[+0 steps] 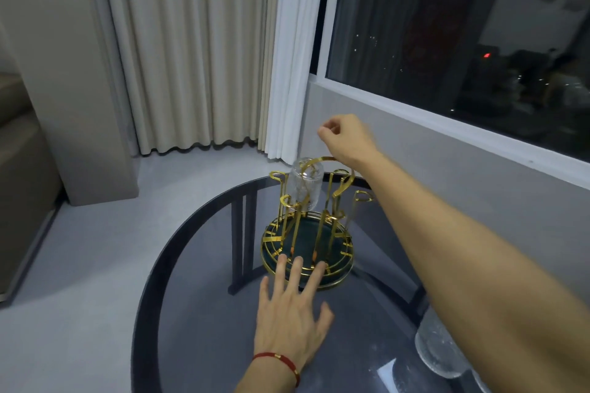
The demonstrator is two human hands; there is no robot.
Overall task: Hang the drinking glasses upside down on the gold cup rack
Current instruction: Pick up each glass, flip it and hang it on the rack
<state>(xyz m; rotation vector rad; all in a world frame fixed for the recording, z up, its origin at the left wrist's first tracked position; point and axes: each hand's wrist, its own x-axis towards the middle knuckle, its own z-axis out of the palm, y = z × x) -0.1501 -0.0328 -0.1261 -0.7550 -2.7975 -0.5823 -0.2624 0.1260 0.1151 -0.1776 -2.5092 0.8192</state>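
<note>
The gold cup rack with a dark green round base stands on the glass table. One clear textured glass hangs upside down, tilted, on a far-left prong. My left hand lies flat on the table with spread fingers, the fingertips touching the rack's front rim. My right hand hovers above and behind the rack's top gold loop handle, fingers curled with nothing in them. Another clear glass stands on the table at the lower right, partly hidden under my right forearm.
The round dark glass table has a black rim and black legs showing through it. Cream curtains hang behind, and a dark window with a white sill runs along the right. A sofa edge sits at far left.
</note>
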